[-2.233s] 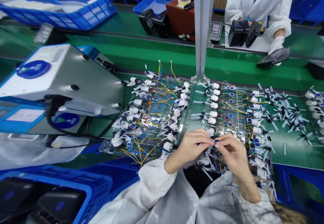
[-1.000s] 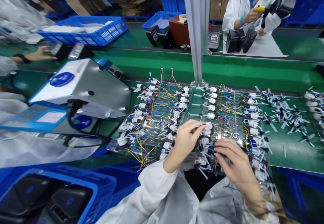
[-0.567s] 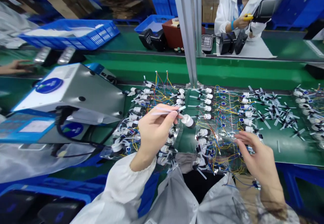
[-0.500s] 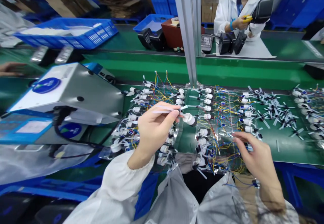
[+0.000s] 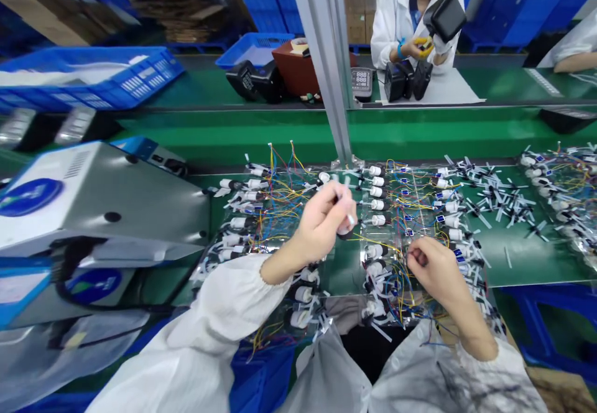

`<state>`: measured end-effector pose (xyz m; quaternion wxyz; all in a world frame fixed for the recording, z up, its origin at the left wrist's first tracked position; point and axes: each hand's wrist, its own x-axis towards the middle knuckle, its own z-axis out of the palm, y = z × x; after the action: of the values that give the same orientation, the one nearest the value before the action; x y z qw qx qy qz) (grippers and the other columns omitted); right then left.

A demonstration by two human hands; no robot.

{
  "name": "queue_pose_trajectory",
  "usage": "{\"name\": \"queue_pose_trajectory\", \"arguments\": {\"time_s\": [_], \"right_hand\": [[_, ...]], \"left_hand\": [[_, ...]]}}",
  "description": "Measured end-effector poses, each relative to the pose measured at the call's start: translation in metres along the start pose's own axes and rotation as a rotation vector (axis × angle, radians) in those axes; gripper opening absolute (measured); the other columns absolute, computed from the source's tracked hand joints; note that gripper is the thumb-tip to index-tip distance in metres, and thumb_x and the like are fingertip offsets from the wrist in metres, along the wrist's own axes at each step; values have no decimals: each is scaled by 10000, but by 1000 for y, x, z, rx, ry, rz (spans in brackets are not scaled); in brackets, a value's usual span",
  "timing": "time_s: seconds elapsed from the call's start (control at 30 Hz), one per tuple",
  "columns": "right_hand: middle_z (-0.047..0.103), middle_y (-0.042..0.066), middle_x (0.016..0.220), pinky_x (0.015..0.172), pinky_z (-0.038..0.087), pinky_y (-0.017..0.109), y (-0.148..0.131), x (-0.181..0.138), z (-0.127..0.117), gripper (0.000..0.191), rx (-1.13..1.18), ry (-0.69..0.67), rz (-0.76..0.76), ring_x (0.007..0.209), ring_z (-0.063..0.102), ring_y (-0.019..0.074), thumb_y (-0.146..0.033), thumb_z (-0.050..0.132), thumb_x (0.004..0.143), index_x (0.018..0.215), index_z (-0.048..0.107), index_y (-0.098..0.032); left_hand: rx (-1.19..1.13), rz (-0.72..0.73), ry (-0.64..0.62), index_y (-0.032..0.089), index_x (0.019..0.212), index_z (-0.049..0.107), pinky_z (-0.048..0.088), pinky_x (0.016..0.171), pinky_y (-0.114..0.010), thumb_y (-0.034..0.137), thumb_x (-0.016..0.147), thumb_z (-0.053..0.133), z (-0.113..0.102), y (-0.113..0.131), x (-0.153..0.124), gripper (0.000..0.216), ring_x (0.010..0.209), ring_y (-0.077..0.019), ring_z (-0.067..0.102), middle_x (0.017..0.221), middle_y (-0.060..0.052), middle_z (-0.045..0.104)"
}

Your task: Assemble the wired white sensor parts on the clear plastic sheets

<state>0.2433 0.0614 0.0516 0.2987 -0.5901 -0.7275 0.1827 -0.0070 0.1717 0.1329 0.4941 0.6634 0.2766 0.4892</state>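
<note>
My left hand (image 5: pixel 326 219) is closed around a white cylindrical part with a black end (image 5: pixel 345 234), mostly hidden by the fingers and blurred. Pale strips stick out above the fingertips. A thin yellow wire (image 5: pixel 370 239) stretches from this part towards my right hand (image 5: pixel 433 268), whose fingers are pinched together, seemingly on the wire's end. Below both hands lie rows of similar wired white cylinders (image 5: pixel 377 220) on clear plastic. Small blue circuit boards (image 5: pixel 409 232) lie among the coloured wires just beyond my right hand.
A grey metal machine (image 5: pixel 135 208) stands on the left. Loose black-and-white tie pieces (image 5: pixel 504 198) are heaped at right, beside more wired parts (image 5: pixel 559 195). A metal post (image 5: pixel 321 58) rises behind the bench. Across it, a co-worker (image 5: pixel 392 21) handles a black device (image 5: pixel 445 18).
My left hand has moved right and turned, so its fingers cover more of the white part. My right hand has come left and closed further. The view has shifted right.
</note>
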Motion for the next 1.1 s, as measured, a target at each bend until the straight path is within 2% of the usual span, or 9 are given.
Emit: {"name": "queue_pose_trajectory", "arguments": {"time_s": [0.07,0.17,0.23,0.33,0.43,0.6,0.7,0.87,1.1], "right_hand": [[608,3,804,657,479,276,0,-1,-7,94,24,41,28,693,597,153,-132,593,907,885,599,-223],[588,2,804,645,464,270,-1,-2,-14,96,25,89,47,675,576,141,-134,582,926,881,594,-219],[607,17,865,653,465,276,-2,-3,-15,89,29,130,40,661,564,131,-141,583,930,883,599,-214],[668,56,1047,711,492,291,-2,-4,-15,87,88,164,60,705,607,131,-147,578,936,886,603,-214],[702,26,961,721,501,288,-3,-7,-16,84,189,106,119,722,641,142,-159,571,952,955,615,-230],[640,-40,751,723,507,296,-3,-8,-17,204,288,38,160,687,629,151,-252,708,917,1103,625,-240],[676,-14,815,734,521,307,-2,-5,-15,148,298,113,158,710,642,151,-263,695,940,1083,664,-239],[697,76,1135,827,552,336,-3,-2,-15,77,257,271,77,1004,685,200,-210,643,965,967,716,-236],[684,48,965,713,541,313,-8,-3,-25,49,296,405,157,835,666,175,-232,656,967,947,701,-231]], "left_hand": [[257,41,-256,198,799,564,412,528,-241,399,973,657,5,-8,7,282,494,-92,466,606,53,522],[550,164,-652,183,875,674,468,625,-268,329,876,756,21,-22,16,167,673,-157,626,775,-15,676],[629,219,-809,184,956,717,507,691,-286,257,878,732,33,-32,19,108,799,-199,697,914,-57,740],[690,218,-929,201,936,745,524,726,-286,160,915,646,45,-44,21,109,819,-202,727,906,-50,767],[714,173,-929,196,924,758,525,732,-281,172,963,594,48,-48,22,170,816,-197,733,873,-44,772],[677,153,-798,173,973,767,524,732,-278,248,1003,570,47,-47,21,213,816,-190,724,906,-62,777],[640,162,-776,175,1007,769,523,733,-270,238,1004,563,48,-47,19,216,804,-176,716,908,-64,774],[592,153,-746,166,1012,759,536,761,-276,238,1005,559,52,-47,17,212,809,-170,710,918,-64,766],[512,179,-501,153,1031,741,560,828,-326,207,990,563,57,-39,24,191,896,-195,718,980,-88,772]]}}
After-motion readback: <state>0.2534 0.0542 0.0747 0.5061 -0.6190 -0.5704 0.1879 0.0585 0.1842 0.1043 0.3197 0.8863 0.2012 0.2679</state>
